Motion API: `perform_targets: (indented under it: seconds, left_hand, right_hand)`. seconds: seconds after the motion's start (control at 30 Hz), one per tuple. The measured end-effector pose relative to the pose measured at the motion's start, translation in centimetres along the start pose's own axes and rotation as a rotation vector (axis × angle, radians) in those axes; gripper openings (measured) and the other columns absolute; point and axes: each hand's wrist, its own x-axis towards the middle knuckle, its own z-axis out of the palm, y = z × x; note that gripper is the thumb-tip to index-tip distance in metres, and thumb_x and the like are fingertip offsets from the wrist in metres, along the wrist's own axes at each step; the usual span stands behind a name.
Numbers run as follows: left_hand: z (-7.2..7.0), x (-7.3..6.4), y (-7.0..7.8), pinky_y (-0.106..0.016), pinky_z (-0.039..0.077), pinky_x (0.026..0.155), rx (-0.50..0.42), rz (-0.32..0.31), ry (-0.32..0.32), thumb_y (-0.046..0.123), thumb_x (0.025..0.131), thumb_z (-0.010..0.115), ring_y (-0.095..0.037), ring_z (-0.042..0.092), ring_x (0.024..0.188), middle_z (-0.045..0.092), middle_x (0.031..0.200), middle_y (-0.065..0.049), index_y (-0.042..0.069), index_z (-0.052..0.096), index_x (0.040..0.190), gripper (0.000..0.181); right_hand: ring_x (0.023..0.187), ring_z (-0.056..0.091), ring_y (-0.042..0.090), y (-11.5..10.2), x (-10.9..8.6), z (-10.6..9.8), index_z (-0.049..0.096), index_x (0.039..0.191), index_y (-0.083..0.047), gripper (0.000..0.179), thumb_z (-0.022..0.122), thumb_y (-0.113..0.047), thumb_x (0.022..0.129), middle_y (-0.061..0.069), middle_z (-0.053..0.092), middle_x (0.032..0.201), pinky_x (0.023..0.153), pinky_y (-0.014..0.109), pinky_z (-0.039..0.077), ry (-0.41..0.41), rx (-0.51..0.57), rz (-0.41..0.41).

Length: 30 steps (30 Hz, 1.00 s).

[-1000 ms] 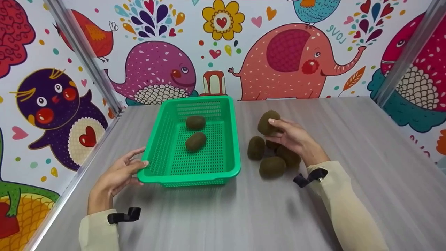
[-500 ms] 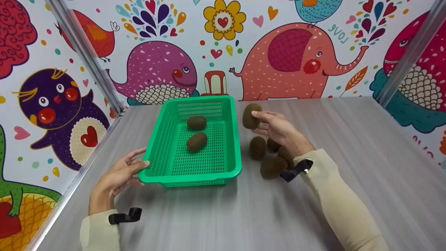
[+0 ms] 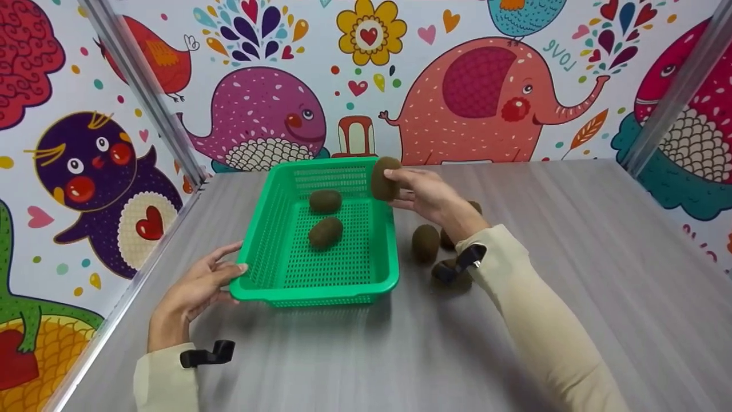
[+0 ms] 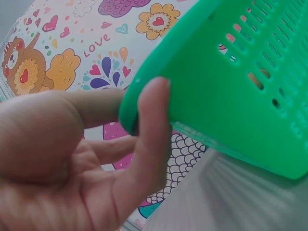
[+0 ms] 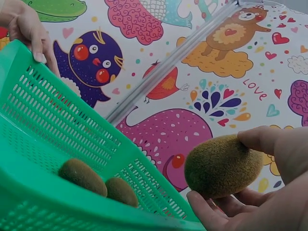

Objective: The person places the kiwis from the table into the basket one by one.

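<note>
A green plastic basket [image 3: 320, 293] stands on the table, with two brown kiwis [image 3: 325, 233] lying on its slotted floor. My left hand [image 3: 191, 292] pinches the basket's near left corner; in the left wrist view its thumb [image 4: 155, 103] lies against the inside of the rim. In my right hand [image 3: 432, 197] a kiwi [image 5: 224, 166] is held between thumb and fingertips, upright over the basket's far right rim. More kiwis [image 3: 425, 244] lie on the table right of the basket, partly hidden under my right wrist and forearm.
The grey wood-grain table [image 3: 320, 360] ends at a printed back wall [image 3: 469, 103] with cartoon animals. Metal posts [image 3: 151, 94] rise at both back corners. A black strap mount [image 3: 207, 356] sits on each wrist.
My right hand has carried the kiwi leftward and slightly up, from above the loose kiwis to the basket's right rim. The left hand keeps its hold on the basket corner.
</note>
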Motion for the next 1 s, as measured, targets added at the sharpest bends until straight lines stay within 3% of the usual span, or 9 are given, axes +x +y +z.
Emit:
perform_targets:
  seconds: [0.3,0.53,1.0]
  left_hand:
    - [-0.1,-0.1,0.2,-0.029,0.061,0.066,0.005,-0.012,0.005,0.022,0.102,0.058,-0.013,0.072,0.083,0.067,0.116,-0.007,0.007,0.016,0.160,0.073]
    - [-0.3,-0.3,0.1,-0.031,0.062,0.068,-0.004,-0.016,0.003,0.023,0.102,0.058,-0.013,0.072,0.084,0.068,0.116,-0.006,0.008,0.015,0.160,0.073]
    - [0.0,0.1,-0.1,-0.034,0.062,0.068,-0.014,-0.008,0.006,0.021,0.102,0.058,-0.013,0.071,0.084,0.068,0.113,-0.005,0.008,0.016,0.160,0.072]
  right_hand:
    - [0.137,0.048,0.040,-0.5,2.0,3.0,0.052,0.140,-0.002,0.048,0.063,-0.026,0.100,0.016,0.050,0.145,0.114,0.047,0.044,-0.035,-0.021,0.029]
    - [0.133,0.053,0.036,-0.5,3.9,5.5,0.048,0.143,-0.007,0.052,0.066,-0.026,0.098,0.015,0.052,0.144,0.108,0.046,0.050,-0.005,-0.016,0.079]
    - [0.138,0.048,0.037,2.2,7.1,8.0,0.038,0.148,-0.003,0.058,0.061,-0.025,0.100,0.016,0.042,0.151,0.108,0.045,0.050,0.039,-0.007,0.152]
